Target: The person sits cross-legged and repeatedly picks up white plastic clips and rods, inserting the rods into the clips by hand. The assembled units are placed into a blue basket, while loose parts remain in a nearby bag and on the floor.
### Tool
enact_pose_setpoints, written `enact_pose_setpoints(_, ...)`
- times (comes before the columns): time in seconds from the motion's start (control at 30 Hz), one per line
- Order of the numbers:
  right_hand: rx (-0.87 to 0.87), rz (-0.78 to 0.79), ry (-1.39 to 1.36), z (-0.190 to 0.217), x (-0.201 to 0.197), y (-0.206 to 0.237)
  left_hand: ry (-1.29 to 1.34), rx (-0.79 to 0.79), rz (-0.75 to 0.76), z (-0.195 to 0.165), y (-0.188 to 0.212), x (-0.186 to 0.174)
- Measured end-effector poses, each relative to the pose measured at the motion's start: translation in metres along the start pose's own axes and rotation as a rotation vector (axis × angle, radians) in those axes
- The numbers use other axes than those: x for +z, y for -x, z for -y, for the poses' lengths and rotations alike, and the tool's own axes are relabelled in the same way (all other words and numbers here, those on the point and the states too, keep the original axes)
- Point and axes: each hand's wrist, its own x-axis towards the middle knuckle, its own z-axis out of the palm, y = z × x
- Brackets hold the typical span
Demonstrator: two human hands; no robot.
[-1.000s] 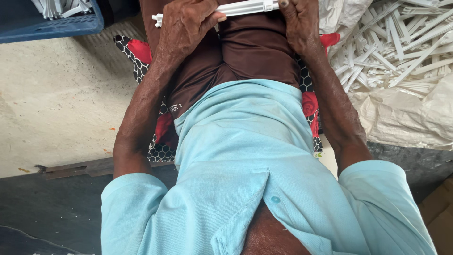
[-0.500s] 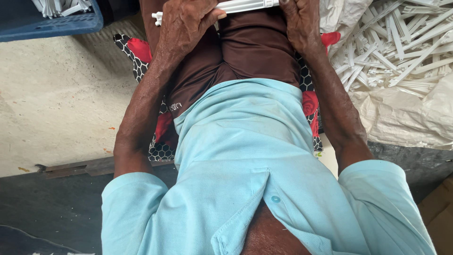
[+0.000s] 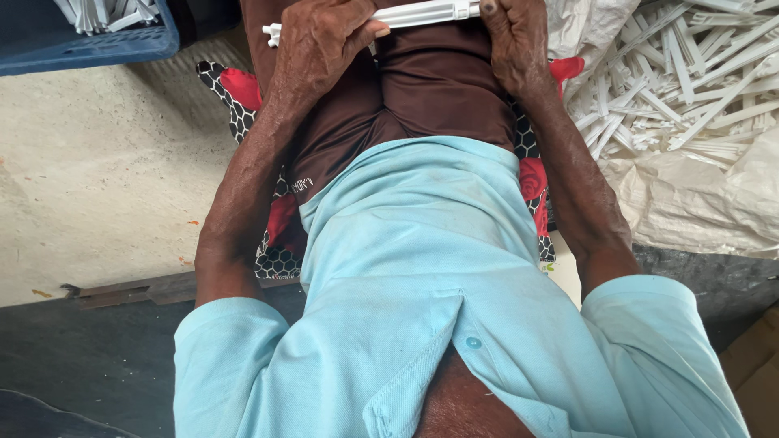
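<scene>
I look straight down my own body, at a light blue shirt and brown shorts. My left hand [image 3: 320, 45] and my right hand [image 3: 513, 40] both grip one long white plastic strip [image 3: 422, 14], held crosswise above my lap at the top of the view. The left hand covers the strip's left part, and a short knobbed end sticks out beyond it. My right hand pinches the right end between thumb and fingers. I sit on a cushion [image 3: 243, 105] with red roses on a black and white honeycomb pattern.
A white woven sack [image 3: 698, 186] on the right holds a heap of several white plastic strips [image 3: 682, 81]. A blue crate [image 3: 89, 45] with more white pieces stands at the top left. The pale concrete floor [image 3: 97, 178] meets a dark edge below.
Both hands with the white strip have shifted slightly upward in the view; the grip looks the same.
</scene>
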Motion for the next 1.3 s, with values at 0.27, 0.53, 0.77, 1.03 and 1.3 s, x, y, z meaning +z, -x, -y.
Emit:
enact_pose_setpoints(0.27, 0.145, -0.028, -0.044, -0.003, -0.003, -0.003, 0.004, -0.021, -0.006, 0.001, 0.000, 0.001)
enact_pose_setpoints(0.53, -0.095, -0.109, 0.163, 0.007, 0.004, -0.002, -0.016, 0.003, -0.018, 0.001, 0.001, 0.003)
enact_pose_setpoints(0.77, 0.036, -0.062, 0.113, 0.001, -0.002, 0.002, -0.018, -0.020, -0.015, -0.001, 0.002, 0.001)
enact_pose_setpoints(1.03, -0.076, -0.022, 0.155, 0.012, -0.002, -0.005, 0.007, -0.024, -0.007, 0.002, 0.004, 0.004)
enact_pose_setpoints(1.3, 0.131, -0.044, -0.011, 0.021, -0.004, -0.007, -0.062, -0.011, -0.032, 0.006, 0.005, 0.010)
